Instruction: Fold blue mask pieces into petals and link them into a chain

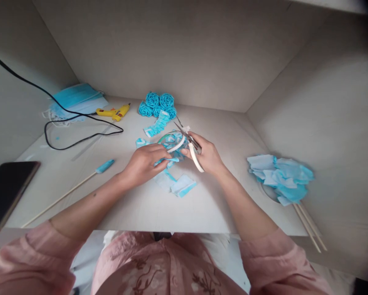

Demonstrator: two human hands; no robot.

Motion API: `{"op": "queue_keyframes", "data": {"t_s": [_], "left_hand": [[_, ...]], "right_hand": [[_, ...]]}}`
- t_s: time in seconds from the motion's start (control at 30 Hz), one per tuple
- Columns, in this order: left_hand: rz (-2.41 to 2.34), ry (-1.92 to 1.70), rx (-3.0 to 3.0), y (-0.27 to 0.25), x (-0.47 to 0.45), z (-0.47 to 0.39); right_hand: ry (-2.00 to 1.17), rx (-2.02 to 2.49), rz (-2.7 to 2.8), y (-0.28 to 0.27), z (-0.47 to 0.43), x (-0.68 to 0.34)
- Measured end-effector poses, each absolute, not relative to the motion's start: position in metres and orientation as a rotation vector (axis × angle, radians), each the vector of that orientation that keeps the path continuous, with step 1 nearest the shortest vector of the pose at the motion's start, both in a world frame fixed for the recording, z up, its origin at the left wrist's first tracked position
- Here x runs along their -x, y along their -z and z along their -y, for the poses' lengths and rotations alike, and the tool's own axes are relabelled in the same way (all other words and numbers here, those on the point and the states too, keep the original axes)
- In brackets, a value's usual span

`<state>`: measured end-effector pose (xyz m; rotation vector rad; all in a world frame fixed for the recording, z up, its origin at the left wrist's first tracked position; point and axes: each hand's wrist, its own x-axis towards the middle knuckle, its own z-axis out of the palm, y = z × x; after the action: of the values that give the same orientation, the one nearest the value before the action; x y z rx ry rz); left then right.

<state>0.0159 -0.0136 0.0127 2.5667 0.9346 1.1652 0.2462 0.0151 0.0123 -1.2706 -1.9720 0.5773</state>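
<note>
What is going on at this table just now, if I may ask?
A person's right hand grips a pointed metal tool with curved white handles, while the left hand pinches a small light-blue strip. Loose blue-and-white scraps lie around the hands on the pale table. Beyond them sit coiled blue rosettes and a pleated blue strip; to the left lie a yellow glue gun and a thin wooden stick with a blue tip.
</note>
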Motion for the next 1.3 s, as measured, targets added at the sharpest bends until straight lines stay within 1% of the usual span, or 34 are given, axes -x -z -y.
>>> {"op": "queue_keyframes", "data": {"t_s": [0.87, 1.0, 1.3], "left_hand": [[-0.84, -1.255, -2.652, -0.0138, -0.0158, 0.0111], [-0.826, -1.254, -2.669, -0.0129, -0.0153, 0.011], [-0.992, -1.246, -2.491, -0.0158, -0.0168, 0.0158]], "right_hand": [[-0.82, 1.212, 1.808, -0.0086, -0.021, -0.2525], [-0.907, 1.174, 1.758, -0.0091, -0.0215, -0.2538], [-1.052, 1.154, 1.627, -0.0103, -0.0185, -0.2502]]}}
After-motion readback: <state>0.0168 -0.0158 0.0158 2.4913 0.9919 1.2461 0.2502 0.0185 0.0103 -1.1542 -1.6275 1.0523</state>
